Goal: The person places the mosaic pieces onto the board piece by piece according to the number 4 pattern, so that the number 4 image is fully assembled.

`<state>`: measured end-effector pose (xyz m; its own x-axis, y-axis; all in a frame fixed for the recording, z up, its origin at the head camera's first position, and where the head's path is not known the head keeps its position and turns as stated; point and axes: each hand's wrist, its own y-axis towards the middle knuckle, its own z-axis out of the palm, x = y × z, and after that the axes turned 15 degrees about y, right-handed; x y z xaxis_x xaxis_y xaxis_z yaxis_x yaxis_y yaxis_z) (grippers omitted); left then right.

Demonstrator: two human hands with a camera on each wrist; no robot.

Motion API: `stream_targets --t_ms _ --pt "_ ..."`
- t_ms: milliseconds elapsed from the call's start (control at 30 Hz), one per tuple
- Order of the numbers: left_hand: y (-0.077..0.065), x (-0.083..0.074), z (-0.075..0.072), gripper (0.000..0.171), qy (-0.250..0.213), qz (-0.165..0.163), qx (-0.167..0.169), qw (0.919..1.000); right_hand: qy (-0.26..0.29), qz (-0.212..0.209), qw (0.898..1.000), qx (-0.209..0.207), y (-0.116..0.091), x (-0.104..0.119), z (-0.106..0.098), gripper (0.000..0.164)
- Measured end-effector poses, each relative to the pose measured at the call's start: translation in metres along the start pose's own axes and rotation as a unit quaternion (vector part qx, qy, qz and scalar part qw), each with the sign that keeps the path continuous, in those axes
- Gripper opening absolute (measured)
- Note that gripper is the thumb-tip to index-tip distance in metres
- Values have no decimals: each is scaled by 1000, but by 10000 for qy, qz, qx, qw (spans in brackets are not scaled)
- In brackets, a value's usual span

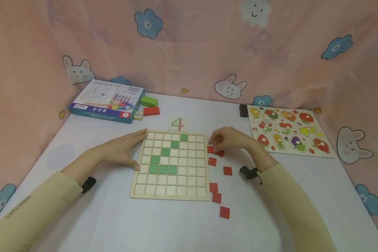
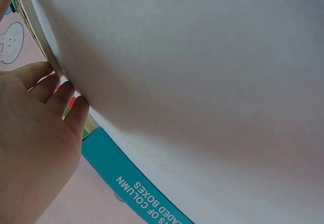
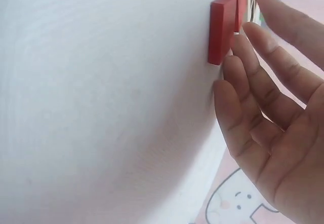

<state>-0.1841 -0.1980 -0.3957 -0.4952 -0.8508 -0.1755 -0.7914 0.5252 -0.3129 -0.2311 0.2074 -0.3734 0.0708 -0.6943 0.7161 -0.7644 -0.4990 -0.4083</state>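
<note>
A wooden grid board (image 1: pixel 170 198) lies flat, with several green tiles (image 1: pixel 165 151) in its squares in a diagonal and a short row. My left hand (image 1: pixel 121 148) rests along the board's left edge, fingers extended and thumb spread toward the near side. To the right of the board, loose red square tiles (image 1: pixel 228 170) are scattered. Over the farthest of them is my right hand (image 1: pixel 228 138), loosely bent, with its fingertips right at a red tile (image 1: pixel 210 149). In the right wrist view the fingers (image 3: pixel 233 97) reach beside a red tile (image 3: pixel 223 29), thumb held apart from it.
Beyond the board lies a small pattern card (image 1: pixel 177 124). At the back left is a teal-edged box (image 1: pixel 104 101), with a green block (image 1: pixel 149 101) and a red block (image 1: pixel 151 111) beside it. A fruit puzzle board (image 1: pixel 289 131) and a black block (image 1: pixel 243 110) lie at the back right.
</note>
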Motion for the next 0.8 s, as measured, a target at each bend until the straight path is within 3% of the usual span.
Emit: stream_targets --t_ms 367,800 --pt "1 1 1 134 23 4 -18 10000 -92 -141 9996 -206 5 -3 8 18" --pt "0 0 0 134 34 -12 -17 10000 -55 -438 9977 -517 2 3 2 16"
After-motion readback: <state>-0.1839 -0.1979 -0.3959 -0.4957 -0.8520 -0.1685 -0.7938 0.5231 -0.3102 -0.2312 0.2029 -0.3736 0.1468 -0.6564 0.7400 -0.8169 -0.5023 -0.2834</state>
